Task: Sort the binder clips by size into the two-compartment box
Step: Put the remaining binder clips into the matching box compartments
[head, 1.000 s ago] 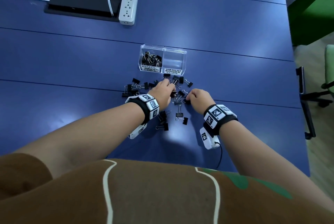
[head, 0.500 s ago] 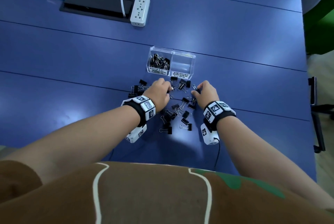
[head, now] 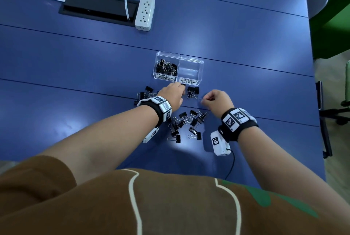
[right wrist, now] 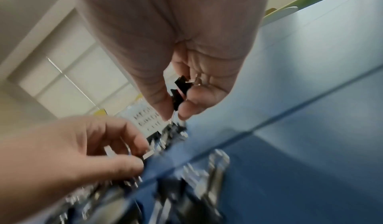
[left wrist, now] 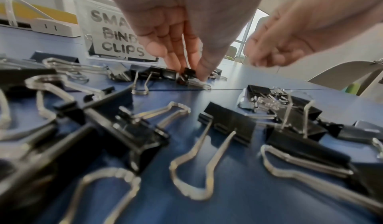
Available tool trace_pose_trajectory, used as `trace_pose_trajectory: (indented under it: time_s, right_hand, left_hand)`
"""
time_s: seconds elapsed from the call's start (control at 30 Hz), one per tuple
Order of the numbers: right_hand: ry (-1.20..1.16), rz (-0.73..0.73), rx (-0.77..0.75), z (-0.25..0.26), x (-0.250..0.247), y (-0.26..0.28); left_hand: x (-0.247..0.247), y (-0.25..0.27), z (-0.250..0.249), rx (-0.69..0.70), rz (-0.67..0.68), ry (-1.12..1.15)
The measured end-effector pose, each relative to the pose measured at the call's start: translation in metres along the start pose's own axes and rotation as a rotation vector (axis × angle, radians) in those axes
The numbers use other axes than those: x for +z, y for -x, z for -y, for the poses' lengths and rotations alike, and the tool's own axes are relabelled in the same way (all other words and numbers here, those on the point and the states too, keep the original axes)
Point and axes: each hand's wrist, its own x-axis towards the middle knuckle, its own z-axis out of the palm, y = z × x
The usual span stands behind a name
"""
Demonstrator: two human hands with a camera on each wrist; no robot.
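The clear two-compartment box stands on the blue table. Its left compartment, labelled small, holds several small black clips; the right one, labelled medium, looks empty. Loose black binder clips lie scattered in front of the box. My left hand is down at the table just before the box, thumb and fingers pinching a small clip that lies there. My right hand hovers to the right of it. It pinches small black clips between thumb and fingers.
Larger clips lie close under my left wrist. A white power strip and a black cable hatch sit at the far left. The table's right edge borders a chair.
My left hand has reached forward from the pile to the box's front. My right hand has moved forward and risen off the table with its fingers curled around clips.
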Motion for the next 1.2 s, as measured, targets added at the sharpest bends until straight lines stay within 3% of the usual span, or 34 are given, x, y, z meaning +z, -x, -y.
trace_pose_trajectory:
  time_s: [0.23, 0.43, 0.57, 0.83, 1.07, 1.2]
  right_hand:
    - [-0.080, -0.062, -0.151, 0.065, -0.011, -0.033]
    - [0.124, 0.004, -0.306, 0.130, 0.016, -0.050]
    - [0.193, 0.059, -0.374, 0.143, 0.031, -0.054]
    - [-0.052, -0.155, -0.287, 0.095, 0.014, -0.020]
    - [0.134, -0.156, -0.181, 0.013, 0.025, 0.003]
    - [0.243, -0.093, -0.151, -0.001, 0.033, 0.010]
  left_hand:
    - [-0.006, 0.022, 0.012, -0.067, -0.060, 0.214]
    - [-0.032, 0.028, 0.045, -0.141, -0.173, 0.260]
    - [-0.057, 0.022, 0.058, -0.176, -0.203, 0.224]
    - [-0.083, -0.012, 0.060, -0.124, -0.204, 0.177]
    - [-0.076, -0.021, 0.054, -0.069, -0.219, 0.161]
    - [-0.063, -0.006, 0.040, 0.068, -0.243, 0.138]
